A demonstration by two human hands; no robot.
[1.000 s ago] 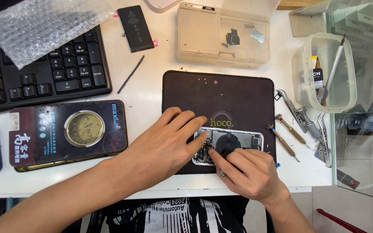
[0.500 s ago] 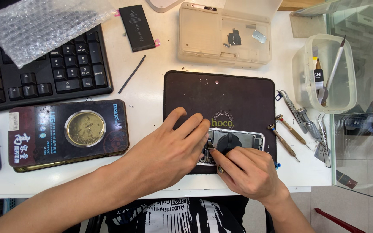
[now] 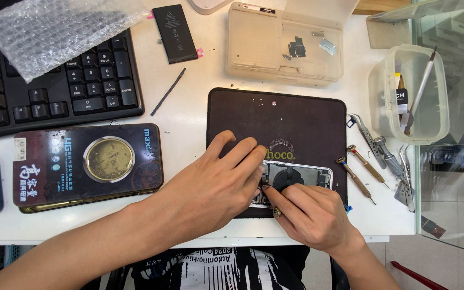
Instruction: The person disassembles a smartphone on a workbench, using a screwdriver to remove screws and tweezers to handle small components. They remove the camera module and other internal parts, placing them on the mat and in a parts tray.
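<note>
a white table carries everything. at far left lies a black keyboard, and a phone battery with a thin black strip near it. a beige parts tray sits far centre. a dark work mat lies in the middle, a flat dark box to its left. at right are a clear plastic tub, small screwdrivers and tweezers.

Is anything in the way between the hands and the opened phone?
Nothing visible. Both the left hand and the right hand already rest on the opened phone on the dark mat, fingertips meeting at its left end.
</note>
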